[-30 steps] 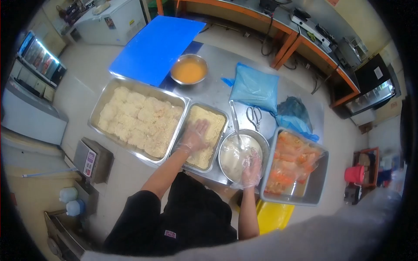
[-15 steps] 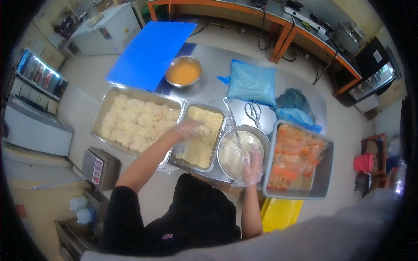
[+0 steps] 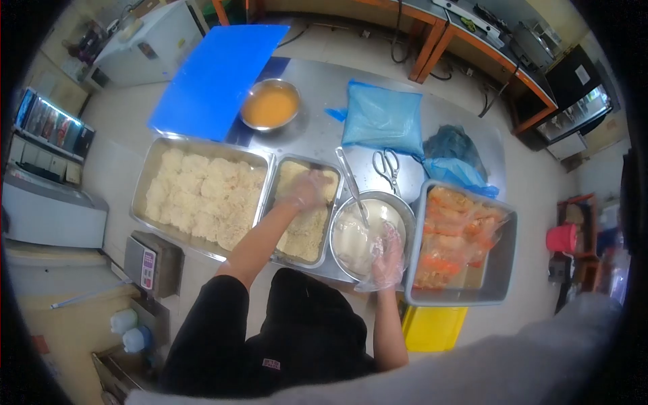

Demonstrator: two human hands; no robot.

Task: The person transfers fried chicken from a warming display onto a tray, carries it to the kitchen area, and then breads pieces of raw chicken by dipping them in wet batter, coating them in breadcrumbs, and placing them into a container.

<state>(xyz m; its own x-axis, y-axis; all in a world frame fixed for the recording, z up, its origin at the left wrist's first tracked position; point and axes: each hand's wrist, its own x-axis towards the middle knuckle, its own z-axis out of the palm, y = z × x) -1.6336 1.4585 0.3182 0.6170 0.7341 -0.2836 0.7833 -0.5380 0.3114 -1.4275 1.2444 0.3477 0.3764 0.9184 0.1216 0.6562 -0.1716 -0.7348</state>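
My left hand (image 3: 307, 190), in a clear plastic glove, is over the steel tray of yellowish crumbs (image 3: 304, 239). Its fingers are smeared by motion near the far end, so what they hold, if anything, does not show. My right hand (image 3: 387, 260), also in a loose clear glove, is at the right side of a round steel bowl holding white batter (image 3: 353, 239). White smears coat its fingers, which look stretched out and apart. A long metal utensil (image 3: 351, 179) leans in the bowl. To the left, a larger steel tray holds rows of crumb-coated pieces (image 3: 202, 196).
A grey tub (image 3: 498, 287) with bagged orange-red pieces (image 3: 455, 229) stands right of the bowl. Behind are scissors (image 3: 387, 169), a blue bag (image 3: 383, 118), a bowl of orange liquid (image 3: 271, 106) and a blue board (image 3: 216, 77). A scale (image 3: 154, 263) sits at lower left.
My left hand has moved right and farther into the crumb tray, from its left edge. My right hand stays at the batter bowl. The whole view has shifted slightly.
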